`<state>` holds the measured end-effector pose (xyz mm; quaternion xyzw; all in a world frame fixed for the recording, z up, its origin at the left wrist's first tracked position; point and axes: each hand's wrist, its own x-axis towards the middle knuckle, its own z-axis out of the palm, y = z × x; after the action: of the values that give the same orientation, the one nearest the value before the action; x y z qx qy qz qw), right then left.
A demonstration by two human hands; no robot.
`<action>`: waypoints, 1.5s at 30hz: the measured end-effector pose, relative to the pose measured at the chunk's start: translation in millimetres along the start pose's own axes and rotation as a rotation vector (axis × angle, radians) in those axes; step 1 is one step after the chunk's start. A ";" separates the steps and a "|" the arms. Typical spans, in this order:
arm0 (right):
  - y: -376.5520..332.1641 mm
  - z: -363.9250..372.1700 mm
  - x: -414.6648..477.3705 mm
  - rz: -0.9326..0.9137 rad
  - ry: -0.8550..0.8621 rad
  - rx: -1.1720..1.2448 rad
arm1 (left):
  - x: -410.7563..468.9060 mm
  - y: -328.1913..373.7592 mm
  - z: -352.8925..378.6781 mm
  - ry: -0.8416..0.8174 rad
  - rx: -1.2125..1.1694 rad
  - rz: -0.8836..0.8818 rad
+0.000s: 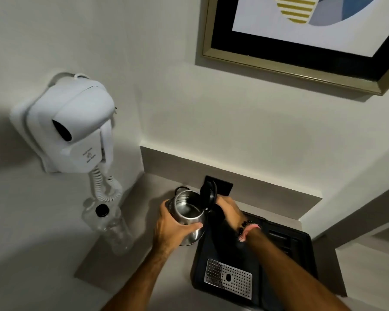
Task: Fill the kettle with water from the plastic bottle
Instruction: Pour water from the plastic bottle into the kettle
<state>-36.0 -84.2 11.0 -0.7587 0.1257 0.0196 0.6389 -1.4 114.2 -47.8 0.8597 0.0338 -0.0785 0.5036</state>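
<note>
A steel kettle [187, 212] stands on the counter with its black lid [208, 194] flipped up, so the shiny inside shows. My left hand [173, 227] wraps around the kettle's body from the left. On the kettle's right side, my right hand [228, 212] grips the black handle. A clear plastic bottle [112, 225] with a black cap [102, 210] stands upright to the left of the kettle, apart from both hands.
A black tray [285, 261] with a perforated metal drip plate [228, 278] lies right of the kettle. A white wall-mounted hair dryer [74, 126] with a coiled cord [103, 187] hangs above the bottle. A framed picture [301, 41] hangs on the wall behind.
</note>
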 end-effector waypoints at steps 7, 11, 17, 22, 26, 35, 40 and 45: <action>23.5 41.4 19.6 0.068 -0.013 -0.127 | 17.3 -43.0 -14.4 -0.036 -0.035 -0.062; 36.9 50.5 27.3 0.070 -0.011 -0.143 | 21.8 -56.6 -14.7 -0.031 -0.022 -0.083; 38.0 52.6 30.9 0.084 -0.065 -0.187 | 16.9 -54.9 -24.4 -0.076 0.023 -0.083; 37.3 46.3 33.7 0.061 -0.134 -0.502 | 5.8 -35.8 -58.2 -0.077 0.322 0.173; 42.7 43.9 42.2 0.078 -0.184 -0.948 | -4.7 1.2 -92.0 0.148 0.513 0.484; 28.8 41.6 33.5 0.181 -0.188 -0.949 | -5.3 7.0 -161.6 0.418 0.495 0.286; 26.6 43.1 30.3 0.208 -0.169 -0.899 | -0.3 -6.5 -175.5 0.276 0.462 0.199; 25.1 43.5 28.1 0.208 -0.158 -0.881 | 5.3 -13.0 -187.4 0.293 0.358 0.168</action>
<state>-8.5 -50.3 -26.5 -0.9376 0.1318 0.1929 0.2575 20.9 283.7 30.1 0.9372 0.0206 0.0846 0.3377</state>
